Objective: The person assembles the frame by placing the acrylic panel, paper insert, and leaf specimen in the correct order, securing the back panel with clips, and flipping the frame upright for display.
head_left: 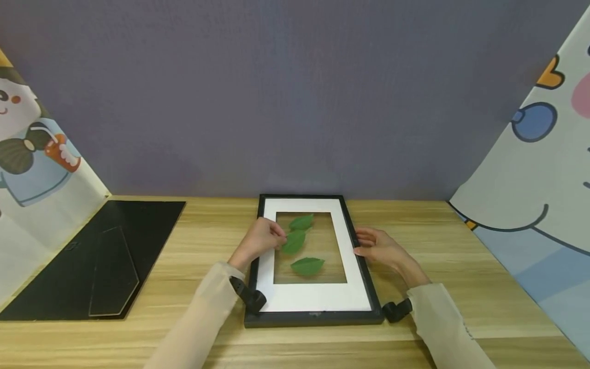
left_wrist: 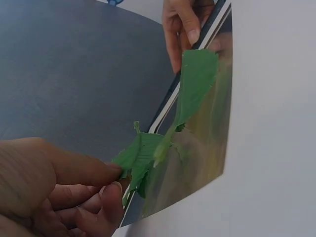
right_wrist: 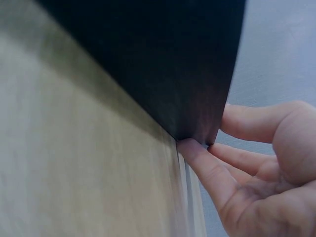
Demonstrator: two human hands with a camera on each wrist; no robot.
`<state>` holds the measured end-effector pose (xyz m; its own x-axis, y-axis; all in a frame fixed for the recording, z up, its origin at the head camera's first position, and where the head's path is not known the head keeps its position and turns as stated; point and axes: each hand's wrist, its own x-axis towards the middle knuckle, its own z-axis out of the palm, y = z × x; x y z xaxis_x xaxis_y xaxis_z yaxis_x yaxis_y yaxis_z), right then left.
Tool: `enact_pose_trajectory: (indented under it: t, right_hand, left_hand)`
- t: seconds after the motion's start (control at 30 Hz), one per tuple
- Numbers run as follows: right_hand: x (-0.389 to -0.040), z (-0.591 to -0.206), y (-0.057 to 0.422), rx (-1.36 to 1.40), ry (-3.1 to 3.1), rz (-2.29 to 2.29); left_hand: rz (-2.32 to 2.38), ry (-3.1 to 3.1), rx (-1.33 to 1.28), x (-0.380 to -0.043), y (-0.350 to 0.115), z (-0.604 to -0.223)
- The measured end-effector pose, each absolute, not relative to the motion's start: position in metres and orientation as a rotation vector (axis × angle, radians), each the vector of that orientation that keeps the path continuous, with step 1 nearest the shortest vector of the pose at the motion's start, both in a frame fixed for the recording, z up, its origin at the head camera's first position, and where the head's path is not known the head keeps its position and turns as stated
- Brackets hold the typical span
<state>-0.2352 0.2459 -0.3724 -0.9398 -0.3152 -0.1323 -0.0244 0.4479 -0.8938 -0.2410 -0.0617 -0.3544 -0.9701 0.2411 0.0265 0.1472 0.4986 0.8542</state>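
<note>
The middle leaf [head_left: 294, 243] lies just right of the left hand [head_left: 260, 238], its edge pinched between the fingertips, its long axis slanting away rightward. Beyond that grip is the far leaf [head_left: 301, 222]; nearer the person, the lowest leaf [head_left: 308, 265]. The right hand [head_left: 380, 247], farther from the pinched leaf, grips the frame's right side [head_left: 364, 261].
</note>
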Motion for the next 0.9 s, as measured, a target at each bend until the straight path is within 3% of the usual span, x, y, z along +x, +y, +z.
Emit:
enact_pose_trajectory:
  t: [0.9]
  right_hand:
    - [-0.2349, -0.3698, 0.2452, -0.291, 2.429, -1.466]
  left_hand:
    - [1.475, 2.698, 0.325, -0.2433, -0.0518, -0.3635]
